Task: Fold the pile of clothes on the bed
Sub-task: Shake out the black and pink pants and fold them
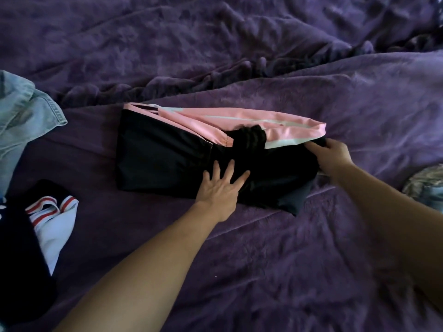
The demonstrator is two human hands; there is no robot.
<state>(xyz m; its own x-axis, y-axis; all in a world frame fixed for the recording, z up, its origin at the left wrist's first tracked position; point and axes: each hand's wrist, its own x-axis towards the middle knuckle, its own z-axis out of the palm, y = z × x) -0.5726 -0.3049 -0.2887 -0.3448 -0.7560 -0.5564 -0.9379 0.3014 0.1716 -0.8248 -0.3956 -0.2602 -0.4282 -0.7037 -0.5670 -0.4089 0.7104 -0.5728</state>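
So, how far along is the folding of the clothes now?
Early. No finished stack is in view. The black-pink garment lies partly folded on the bed: the left hand presses it flat and the right hand grips its right end. Left to fold: the denim at the left, the navy-white piece below it, and a grey cloth at the right edge.

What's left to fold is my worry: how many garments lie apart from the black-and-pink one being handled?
3: a denim garment at the left edge, a navy-and-white one at lower left, a patterned one at the right edge. Others may be hidden.
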